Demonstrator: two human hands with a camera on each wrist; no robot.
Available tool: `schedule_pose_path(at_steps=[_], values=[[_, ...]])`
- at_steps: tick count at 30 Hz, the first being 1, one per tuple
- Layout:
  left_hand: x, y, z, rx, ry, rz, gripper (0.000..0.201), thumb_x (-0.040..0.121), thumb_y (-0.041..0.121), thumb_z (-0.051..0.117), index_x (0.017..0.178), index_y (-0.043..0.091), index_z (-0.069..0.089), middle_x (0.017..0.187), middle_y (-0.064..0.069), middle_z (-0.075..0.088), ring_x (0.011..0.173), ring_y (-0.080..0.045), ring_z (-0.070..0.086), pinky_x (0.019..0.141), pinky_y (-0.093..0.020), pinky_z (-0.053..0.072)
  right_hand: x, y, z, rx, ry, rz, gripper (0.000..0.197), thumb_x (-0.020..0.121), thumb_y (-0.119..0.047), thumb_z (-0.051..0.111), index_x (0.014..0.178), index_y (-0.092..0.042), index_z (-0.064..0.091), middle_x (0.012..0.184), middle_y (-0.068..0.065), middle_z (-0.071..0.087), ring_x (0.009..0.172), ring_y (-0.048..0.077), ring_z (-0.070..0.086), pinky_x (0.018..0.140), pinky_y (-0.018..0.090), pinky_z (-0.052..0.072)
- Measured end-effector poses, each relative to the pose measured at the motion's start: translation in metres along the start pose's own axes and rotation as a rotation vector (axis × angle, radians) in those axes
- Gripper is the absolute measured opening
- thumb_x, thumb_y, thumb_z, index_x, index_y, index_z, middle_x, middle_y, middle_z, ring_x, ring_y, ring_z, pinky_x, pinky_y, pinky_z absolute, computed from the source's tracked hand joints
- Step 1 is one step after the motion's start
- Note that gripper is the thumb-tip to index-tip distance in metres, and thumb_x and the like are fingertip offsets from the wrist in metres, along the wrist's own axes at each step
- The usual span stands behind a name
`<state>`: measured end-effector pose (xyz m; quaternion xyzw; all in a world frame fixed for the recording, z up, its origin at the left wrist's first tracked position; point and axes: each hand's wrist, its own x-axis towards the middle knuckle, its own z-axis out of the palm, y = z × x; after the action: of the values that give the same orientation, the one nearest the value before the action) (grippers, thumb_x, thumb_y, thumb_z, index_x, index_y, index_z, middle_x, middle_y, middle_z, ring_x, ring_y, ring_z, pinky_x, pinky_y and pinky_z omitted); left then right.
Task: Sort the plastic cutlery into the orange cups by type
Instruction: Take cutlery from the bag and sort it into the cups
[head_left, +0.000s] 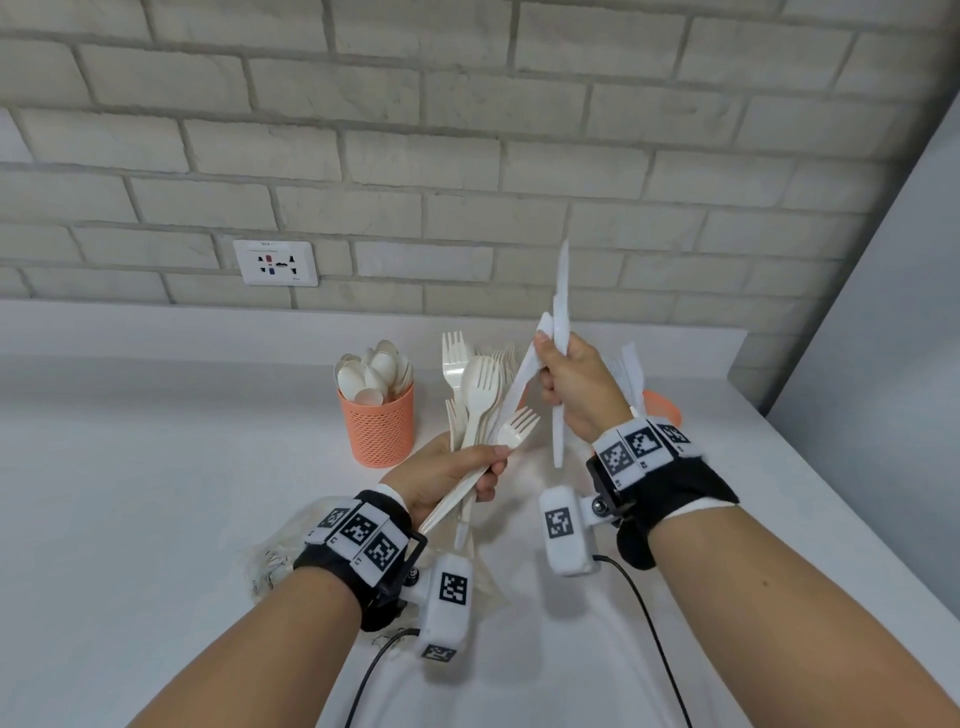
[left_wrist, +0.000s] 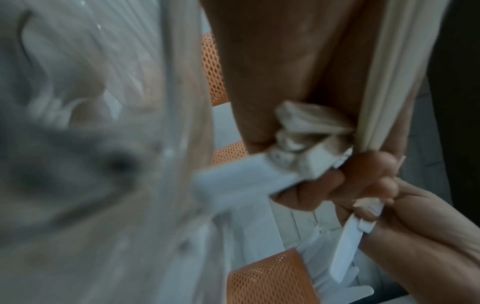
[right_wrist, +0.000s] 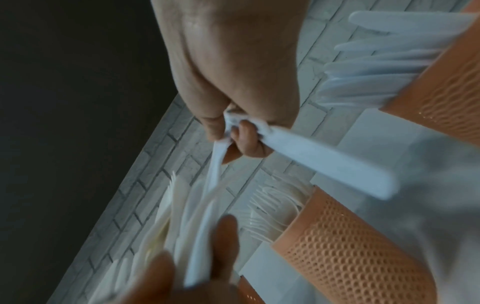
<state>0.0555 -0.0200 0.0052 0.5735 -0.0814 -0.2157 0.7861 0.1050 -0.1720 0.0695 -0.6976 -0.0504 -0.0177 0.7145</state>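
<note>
The left hand (head_left: 447, 475) grips a fanned bundle of cream plastic forks (head_left: 480, 400) by their handles, above the smooth white counter (head_left: 156, 493). The right hand (head_left: 576, 387) clasps several flat, thin white knives (head_left: 560, 332), blades pointing up. Behind stand orange mesh cups: one (head_left: 382, 428) packed with rounded spoons (head_left: 374, 371), another (right_wrist: 358, 242) holding forks, a third (head_left: 662, 408) holding knives.

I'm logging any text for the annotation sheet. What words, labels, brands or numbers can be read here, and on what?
No text can be read.
wall socket plate: faint print along its top edge, too small to read.
wrist bands and wrist camera housings: black-and-white square marker patterns only, no letters or digits.
Cutlery and orange cups: no print visible.
</note>
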Motion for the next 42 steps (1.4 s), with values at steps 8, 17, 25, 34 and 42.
schedule_pose_path(at_steps=[8, 17, 25, 34, 42], values=[[-0.001, -0.001, 0.0, 0.039, -0.006, -0.003, 0.006, 0.087, 0.0, 0.055, 0.09, 0.004, 0.053, 0.06, -0.005, 0.054, 0.044, -0.009, 0.044, 0.047, -0.019, 0.041, 0.012, 0.002, -0.009, -0.055, 0.151, 0.015, 0.018, 0.101, -0.024, 0.037, 0.094, -0.015, 0.051, 0.079, 0.002, 0.061, 0.058, 0.006, 0.051, 0.053, 0.019, 0.039], [0.006, 0.008, 0.023, 0.059, 0.141, 0.131, 0.013, 0.094, 0.006, 0.049, 0.085, 0.012, 0.056, 0.066, -0.002, 0.047, 0.054, -0.01, 0.041, 0.058, -0.021, 0.039, 0.023, -0.025, -0.063, 0.048, 0.394, -0.271, 0.011, 0.101, -0.014, 0.03, 0.106, -0.017, 0.039, 0.07, 0.001, 0.047, 0.051, 0.01, 0.043, 0.05, 0.021, 0.044], [0.027, 0.015, 0.052, -0.186, 0.19, 0.254, 0.014, 0.093, 0.005, 0.049, 0.105, 0.011, 0.055, 0.067, 0.002, 0.049, 0.054, -0.008, 0.048, 0.058, -0.021, 0.044, 0.036, 0.01, -0.098, -0.329, 0.463, -0.387, 0.029, 0.099, -0.012, 0.033, 0.128, -0.007, 0.038, 0.08, -0.005, 0.048, 0.071, 0.007, 0.049, 0.071, 0.019, 0.045], [0.03, 0.008, 0.048, -0.273, 0.148, 0.238, 0.016, 0.094, 0.004, 0.047, 0.097, 0.012, 0.06, 0.068, 0.0, 0.056, 0.059, -0.01, 0.053, 0.068, -0.024, 0.042, 0.031, 0.045, -0.105, -0.339, 0.322, -0.07, 0.021, 0.1, -0.018, 0.032, 0.108, -0.005, 0.047, 0.088, 0.006, 0.056, 0.084, 0.021, 0.054, 0.07, 0.027, 0.043], [0.029, 0.007, 0.043, -0.241, 0.114, 0.147, 0.008, 0.094, 0.011, 0.048, 0.094, 0.011, 0.057, 0.063, 0.001, 0.053, 0.05, -0.009, 0.047, 0.053, -0.021, 0.045, 0.03, 0.02, -0.102, -0.427, 0.385, -0.271, 0.038, 0.09, -0.01, 0.052, 0.128, -0.011, 0.046, 0.114, 0.0, 0.042, 0.116, 0.018, 0.041, 0.096, 0.023, 0.032]])
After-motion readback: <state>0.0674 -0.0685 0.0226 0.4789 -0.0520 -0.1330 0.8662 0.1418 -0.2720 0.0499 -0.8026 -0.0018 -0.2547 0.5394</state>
